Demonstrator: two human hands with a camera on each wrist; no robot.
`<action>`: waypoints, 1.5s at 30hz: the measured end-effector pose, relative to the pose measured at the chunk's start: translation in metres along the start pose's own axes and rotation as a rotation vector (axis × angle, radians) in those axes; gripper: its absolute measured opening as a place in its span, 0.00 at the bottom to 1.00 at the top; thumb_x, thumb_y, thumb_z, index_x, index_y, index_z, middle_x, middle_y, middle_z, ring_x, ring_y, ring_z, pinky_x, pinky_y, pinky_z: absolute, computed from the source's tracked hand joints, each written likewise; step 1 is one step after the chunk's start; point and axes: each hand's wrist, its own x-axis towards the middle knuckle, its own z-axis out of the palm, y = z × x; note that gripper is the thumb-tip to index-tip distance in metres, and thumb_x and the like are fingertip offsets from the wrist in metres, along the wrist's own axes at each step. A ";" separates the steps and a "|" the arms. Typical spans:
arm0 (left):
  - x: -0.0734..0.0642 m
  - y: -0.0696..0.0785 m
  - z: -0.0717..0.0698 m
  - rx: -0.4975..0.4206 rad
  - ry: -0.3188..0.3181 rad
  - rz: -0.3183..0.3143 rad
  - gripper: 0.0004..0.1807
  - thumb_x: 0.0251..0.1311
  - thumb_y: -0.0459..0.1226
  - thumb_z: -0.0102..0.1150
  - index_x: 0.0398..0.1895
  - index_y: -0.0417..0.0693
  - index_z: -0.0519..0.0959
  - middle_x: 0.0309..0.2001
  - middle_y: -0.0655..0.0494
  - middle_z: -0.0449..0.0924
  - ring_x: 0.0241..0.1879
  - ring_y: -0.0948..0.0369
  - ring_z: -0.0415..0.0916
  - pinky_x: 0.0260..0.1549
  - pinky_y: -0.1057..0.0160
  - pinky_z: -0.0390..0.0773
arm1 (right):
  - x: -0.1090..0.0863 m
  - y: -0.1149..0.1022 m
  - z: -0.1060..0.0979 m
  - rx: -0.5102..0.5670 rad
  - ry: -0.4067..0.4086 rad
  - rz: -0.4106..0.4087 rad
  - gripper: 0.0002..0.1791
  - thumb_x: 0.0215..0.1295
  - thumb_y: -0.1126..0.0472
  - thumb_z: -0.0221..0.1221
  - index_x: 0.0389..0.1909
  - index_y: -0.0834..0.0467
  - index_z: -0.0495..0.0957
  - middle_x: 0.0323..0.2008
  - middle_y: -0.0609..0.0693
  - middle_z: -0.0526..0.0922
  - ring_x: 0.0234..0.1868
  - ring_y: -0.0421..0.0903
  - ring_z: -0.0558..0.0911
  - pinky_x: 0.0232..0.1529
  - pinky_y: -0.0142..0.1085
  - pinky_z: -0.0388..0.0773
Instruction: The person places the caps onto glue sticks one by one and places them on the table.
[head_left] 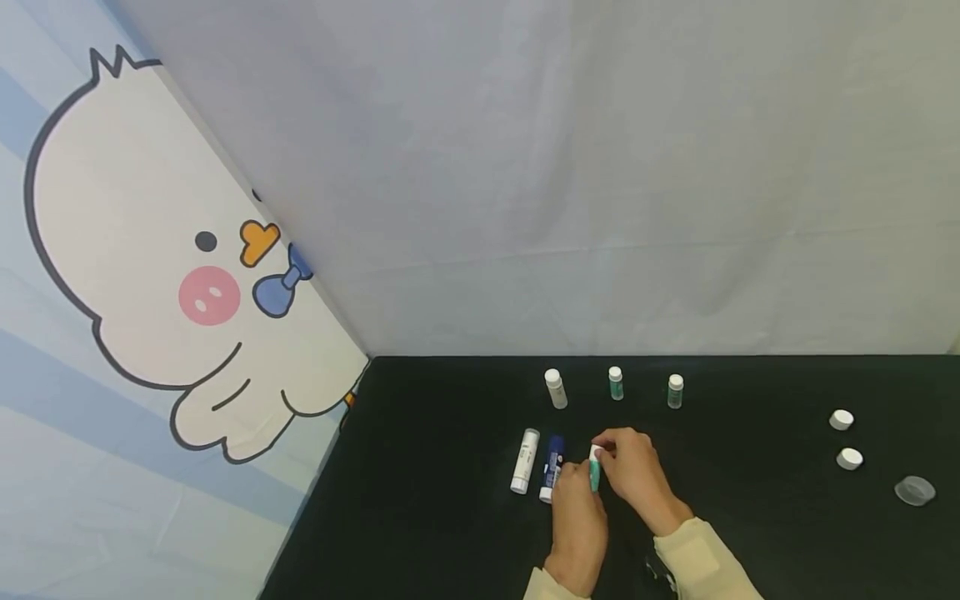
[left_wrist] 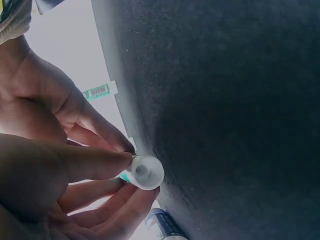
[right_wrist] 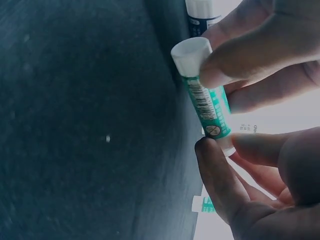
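A small green-and-white glue stick (head_left: 595, 475) is held between both hands above the black table. My left hand (head_left: 579, 517) pinches its white base end, and the round end face shows in the left wrist view (left_wrist: 148, 172). At the far end, my right hand (head_left: 637, 475) grips the white end between thumb and fingers. The right wrist view shows a barcode on the green label of the glue stick (right_wrist: 204, 102). Just left of the left hand lie a blue glue stick (head_left: 553, 458), partly covered by the fingers, and a white glue stick (head_left: 525, 461).
Behind the hands stand a white capped tube (head_left: 556, 389) and two small green tubes with white caps, one in the middle (head_left: 616, 383) and one rightward (head_left: 675, 392). Far right are two round white lids (head_left: 842, 419) and a clear shallow cup (head_left: 915, 491). A pale curtain (head_left: 600, 167) borders the table.
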 end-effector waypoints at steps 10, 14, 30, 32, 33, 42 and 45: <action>-0.003 -0.002 0.005 0.072 0.049 0.034 0.12 0.42 0.21 0.74 0.30 0.41 0.86 0.26 0.50 0.76 0.28 0.55 0.79 0.31 0.61 0.80 | 0.002 0.001 0.004 0.010 -0.044 0.025 0.08 0.60 0.78 0.66 0.40 0.71 0.86 0.33 0.60 0.89 0.33 0.51 0.87 0.36 0.49 0.85; -0.002 0.000 0.004 0.109 0.048 0.020 0.11 0.43 0.22 0.74 0.30 0.42 0.87 0.25 0.51 0.76 0.28 0.55 0.79 0.30 0.62 0.80 | 0.003 0.001 0.004 0.002 -0.058 0.016 0.10 0.58 0.78 0.68 0.41 0.71 0.86 0.32 0.58 0.88 0.32 0.48 0.84 0.34 0.46 0.83; 0.000 0.001 0.003 0.177 0.030 0.006 0.07 0.44 0.24 0.73 0.27 0.42 0.88 0.23 0.51 0.76 0.28 0.56 0.78 0.30 0.63 0.79 | 0.002 -0.002 0.008 -0.020 -0.081 0.002 0.12 0.60 0.79 0.68 0.45 0.73 0.85 0.37 0.61 0.88 0.35 0.50 0.86 0.37 0.47 0.84; 0.000 0.001 0.004 0.187 0.030 0.009 0.07 0.45 0.24 0.72 0.26 0.43 0.87 0.23 0.51 0.76 0.28 0.56 0.77 0.30 0.63 0.79 | 0.002 -0.002 0.008 -0.022 -0.079 -0.005 0.12 0.60 0.79 0.68 0.45 0.73 0.86 0.37 0.61 0.88 0.36 0.51 0.86 0.37 0.47 0.84; 0.000 0.001 0.003 0.198 0.030 0.011 0.07 0.46 0.25 0.71 0.26 0.44 0.88 0.23 0.52 0.77 0.29 0.57 0.77 0.30 0.64 0.79 | 0.002 -0.002 0.008 -0.025 -0.076 -0.011 0.12 0.59 0.79 0.68 0.45 0.73 0.86 0.37 0.61 0.88 0.36 0.51 0.86 0.37 0.47 0.84; -0.001 0.000 0.006 0.216 0.040 0.019 0.07 0.46 0.26 0.70 0.27 0.46 0.88 0.22 0.53 0.78 0.29 0.57 0.77 0.30 0.64 0.78 | 0.001 0.001 0.011 -0.047 -0.044 -0.049 0.12 0.58 0.79 0.69 0.44 0.72 0.86 0.36 0.61 0.87 0.35 0.51 0.85 0.38 0.48 0.84; -0.002 -0.001 0.006 0.183 0.049 0.026 0.06 0.47 0.26 0.70 0.25 0.45 0.87 0.21 0.53 0.77 0.27 0.57 0.76 0.28 0.64 0.78 | -0.001 0.003 0.012 -0.047 -0.044 -0.042 0.13 0.58 0.79 0.69 0.45 0.72 0.86 0.37 0.61 0.88 0.36 0.52 0.86 0.38 0.49 0.84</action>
